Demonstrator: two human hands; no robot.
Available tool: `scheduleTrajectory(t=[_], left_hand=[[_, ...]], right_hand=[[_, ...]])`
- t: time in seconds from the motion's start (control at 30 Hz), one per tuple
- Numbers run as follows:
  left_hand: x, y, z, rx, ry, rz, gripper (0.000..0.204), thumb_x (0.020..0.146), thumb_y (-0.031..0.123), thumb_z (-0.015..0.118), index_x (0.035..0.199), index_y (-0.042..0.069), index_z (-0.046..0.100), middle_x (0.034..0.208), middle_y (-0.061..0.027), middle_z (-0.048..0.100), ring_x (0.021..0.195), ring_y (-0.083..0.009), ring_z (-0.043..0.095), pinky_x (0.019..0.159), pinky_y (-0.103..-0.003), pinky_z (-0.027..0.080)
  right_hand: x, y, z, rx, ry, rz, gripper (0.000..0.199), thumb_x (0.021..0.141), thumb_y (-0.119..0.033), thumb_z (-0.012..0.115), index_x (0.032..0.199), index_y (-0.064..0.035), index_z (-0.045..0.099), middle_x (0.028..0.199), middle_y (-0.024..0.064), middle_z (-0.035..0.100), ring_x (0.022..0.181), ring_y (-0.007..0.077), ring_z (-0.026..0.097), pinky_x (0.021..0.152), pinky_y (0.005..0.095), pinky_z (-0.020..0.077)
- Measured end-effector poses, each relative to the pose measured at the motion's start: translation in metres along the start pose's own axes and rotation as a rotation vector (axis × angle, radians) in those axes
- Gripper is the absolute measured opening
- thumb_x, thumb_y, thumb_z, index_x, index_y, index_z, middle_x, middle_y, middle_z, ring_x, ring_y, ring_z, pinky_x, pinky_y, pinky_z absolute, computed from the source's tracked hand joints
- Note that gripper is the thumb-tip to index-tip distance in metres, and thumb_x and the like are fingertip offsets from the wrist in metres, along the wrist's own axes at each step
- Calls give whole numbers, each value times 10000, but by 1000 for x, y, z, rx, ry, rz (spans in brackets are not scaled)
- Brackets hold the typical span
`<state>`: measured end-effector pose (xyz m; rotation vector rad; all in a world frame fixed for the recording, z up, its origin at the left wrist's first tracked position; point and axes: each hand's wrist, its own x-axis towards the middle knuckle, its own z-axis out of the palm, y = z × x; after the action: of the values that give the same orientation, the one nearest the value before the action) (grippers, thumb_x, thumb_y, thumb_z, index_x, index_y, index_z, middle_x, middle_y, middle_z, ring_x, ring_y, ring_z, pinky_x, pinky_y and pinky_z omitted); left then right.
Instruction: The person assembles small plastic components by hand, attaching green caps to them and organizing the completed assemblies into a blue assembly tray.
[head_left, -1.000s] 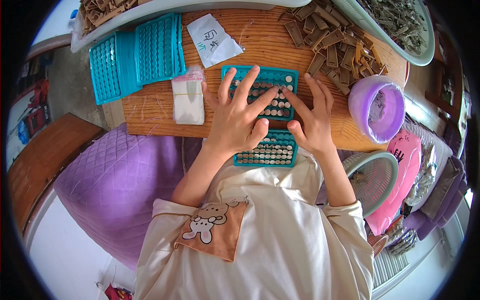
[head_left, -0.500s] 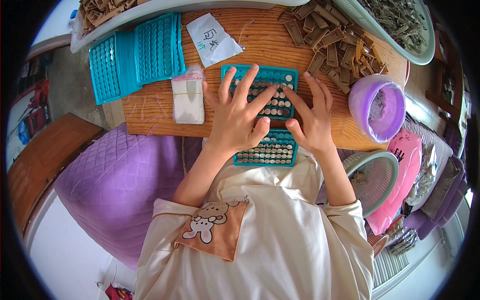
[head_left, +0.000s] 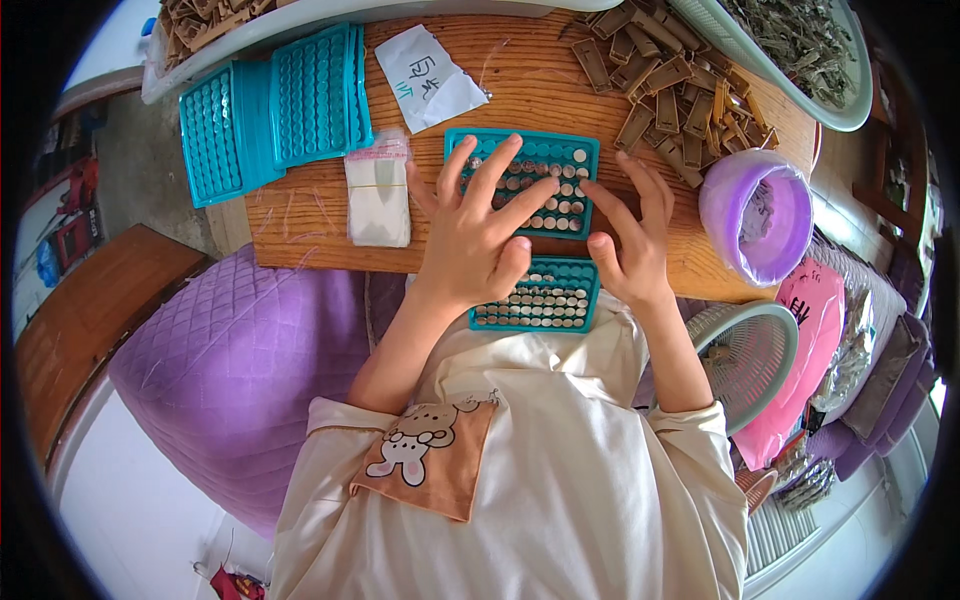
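Observation:
A teal plastic tray (head_left: 540, 148) with rows of round cups lies at the table's front. Small pale round discs (head_left: 563, 207) sit in many of its cups; the far row is mostly without them. Over the tray's left part my left hand (head_left: 470, 235) is spread, hiding some cups, with its fingertips at the discs. My right hand (head_left: 640, 235) is open at the right edge, its index fingertip touching or just above the tray. Nearer me, a second teal tray (head_left: 533, 323) with similar discs rests partly below the table edge, against my pale clothing.
Stacked teal trays (head_left: 225, 130) and a banded pack of clear bags (head_left: 378, 205) lie left, beside a handwritten paper (head_left: 428, 80). Brown channel-shaped pieces (head_left: 668, 85) are heaped back right. A lined purple bucket (head_left: 755, 220) stands at the right edge, a grey basket (head_left: 745, 365) below it.
My right hand has shifted slightly right, its index fingertip moving from the discs to the tray's right edge. My left hand stays almost in place over the tray.

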<state>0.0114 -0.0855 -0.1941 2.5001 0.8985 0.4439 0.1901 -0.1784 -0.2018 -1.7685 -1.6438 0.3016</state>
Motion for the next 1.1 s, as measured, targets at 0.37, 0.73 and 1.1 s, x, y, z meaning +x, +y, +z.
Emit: scheduleTrajectory(t=[0.37, 0.73, 1.1], left_hand=[[-44, -30, -14, -182, 154, 27, 483, 859, 323, 247, 950, 159, 692, 1212, -61, 522, 1203, -283, 312, 1044, -476, 10], [-68, -48, -15, 28, 201, 64, 508, 869, 333, 225, 969, 154, 690, 1155, -30, 563, 1198, -241, 344, 1076, -465, 48], [-65, -48, -9, 77, 182, 69, 456, 849, 317, 275, 960, 162, 689, 1149, -9, 567, 1192, -223, 346, 1072, -472, 51]], right_hand=[[-4, 1, -2, 58, -38, -116, 324, 851, -341, 473, 917, -99, 678, 1179, 149, 507, 1069, 343, 428, 922, 440, 348], [5, -31, 5, -201, -314, -219, 558, 885, -590, 243, 1082, -253, 641, 1349, 134, 315, 1176, 349, 266, 960, 520, 219], [15, -51, 21, -160, -312, -200, 510, 826, -589, 391, 1044, -198, 635, 1375, 54, 310, 1171, 314, 312, 908, 618, 254]])
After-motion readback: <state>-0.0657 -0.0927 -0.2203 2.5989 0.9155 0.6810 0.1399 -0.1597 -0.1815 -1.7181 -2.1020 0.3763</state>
